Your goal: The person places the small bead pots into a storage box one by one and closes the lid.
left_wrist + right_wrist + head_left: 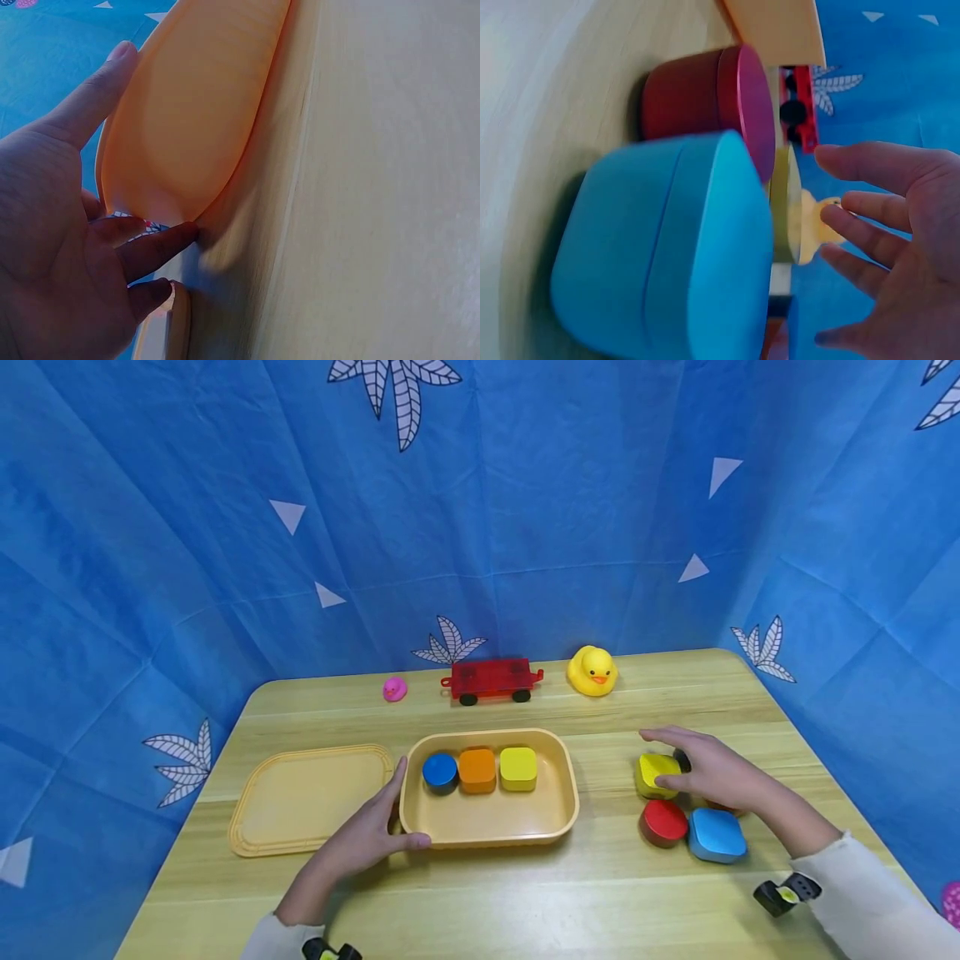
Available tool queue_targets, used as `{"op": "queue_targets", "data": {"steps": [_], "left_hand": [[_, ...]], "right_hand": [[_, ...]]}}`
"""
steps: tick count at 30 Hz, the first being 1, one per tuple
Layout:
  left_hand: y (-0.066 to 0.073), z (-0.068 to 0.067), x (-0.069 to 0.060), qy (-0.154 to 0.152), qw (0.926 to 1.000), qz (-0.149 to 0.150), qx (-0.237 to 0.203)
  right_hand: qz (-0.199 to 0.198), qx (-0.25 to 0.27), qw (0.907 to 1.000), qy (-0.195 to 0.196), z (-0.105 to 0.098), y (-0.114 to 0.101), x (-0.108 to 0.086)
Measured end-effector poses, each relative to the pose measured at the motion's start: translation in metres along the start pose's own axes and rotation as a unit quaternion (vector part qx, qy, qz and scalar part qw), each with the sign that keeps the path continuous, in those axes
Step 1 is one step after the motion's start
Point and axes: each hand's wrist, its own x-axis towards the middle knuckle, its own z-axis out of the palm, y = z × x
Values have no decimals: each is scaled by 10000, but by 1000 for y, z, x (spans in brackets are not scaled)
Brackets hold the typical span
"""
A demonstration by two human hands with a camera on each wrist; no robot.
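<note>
A peach plastic box (487, 822) holds a blue round block (440, 772), an orange block (477, 770) and a yellow block (518, 768) in a row. My left hand (367, 831) rests against the box's left end, its thumb along the near wall; the left wrist view shows fairly straight fingers touching the box wall (180, 112). Over another yellow block (654, 774), to the right, hovers my right hand (712, 768), fingers spread and holding nothing. Beside that block sit a red round block (663, 824) and a light-blue block (717, 837). Both show a seam. An orange and a dark piece are mostly hidden beneath the hand.
Left of the box lies a flat peach lid (311, 802). Along the back edge stand a small pink duck (394, 689), a red toy wagon (491, 678) and a yellow duck (592, 672). Blue patterned cloth (487, 510) hangs behind the wooden table.
</note>
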Motion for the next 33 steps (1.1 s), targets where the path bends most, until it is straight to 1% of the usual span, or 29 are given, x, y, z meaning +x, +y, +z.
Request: {"op": "queue_targets", "data": {"steps": [3,8,14,20,25,33], "left_hand": [[1,0,0,-3,10000,-17,22],[1,0,0,19,10000,-15,36],[1,0,0,13,10000,1,5],[0,0,0,14,10000,2,51],[1,0,-1,18,10000,19,70],[0,0,0,19,10000,55,61]], "right_hand": [[-51,-135,9999,-49,-1,7,-2],[-99,-193,9997,-108,-1,16,-4],[9,-224,9994,-275,-1,20,-5],[55,-269,9990,-360,0,22,-6],[101,-368,9987,-326,1,22,-5],[-77,-422,9989,-183,2,24,-3]]}}
